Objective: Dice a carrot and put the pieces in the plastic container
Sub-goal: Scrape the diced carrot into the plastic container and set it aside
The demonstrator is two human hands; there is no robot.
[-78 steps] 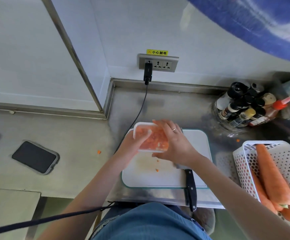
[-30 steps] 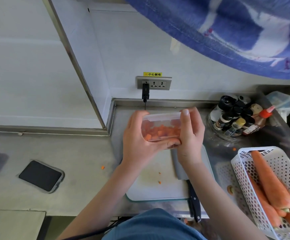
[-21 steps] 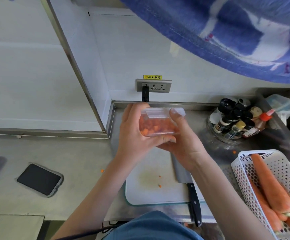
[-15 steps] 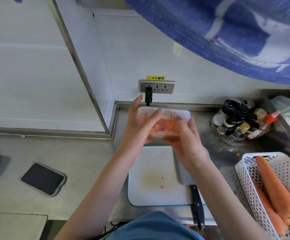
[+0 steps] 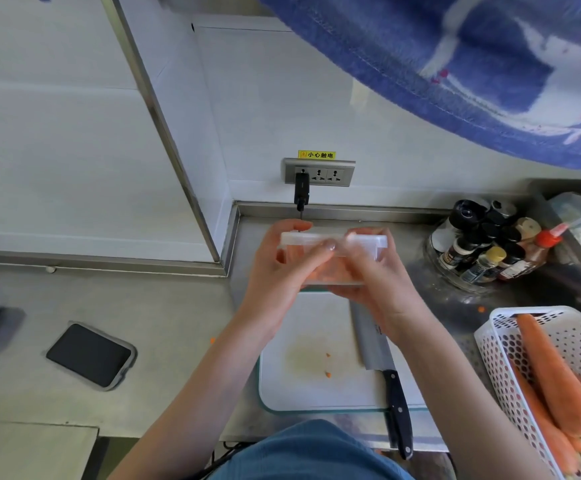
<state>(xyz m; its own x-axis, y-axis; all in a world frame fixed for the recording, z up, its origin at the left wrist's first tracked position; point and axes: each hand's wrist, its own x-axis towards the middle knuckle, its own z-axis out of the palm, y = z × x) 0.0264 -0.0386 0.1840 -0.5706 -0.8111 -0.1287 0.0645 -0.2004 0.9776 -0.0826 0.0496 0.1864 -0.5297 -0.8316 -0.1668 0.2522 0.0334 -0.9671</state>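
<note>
- left hand (image 5: 282, 271) and right hand (image 5: 372, 275) both grip the clear plastic container (image 5: 334, 258), fingers curled round it, held up above the far end of the white cutting board (image 5: 302, 375)
- orange carrot pieces (image 5: 330, 271) blurred inside it
- a few carrot bits (image 5: 328, 374) on the board
- knife (image 5: 386, 375) lies along the board's right edge
- white basket (image 5: 510, 368) of whole carrots (image 5: 555, 375) to the right
</note>
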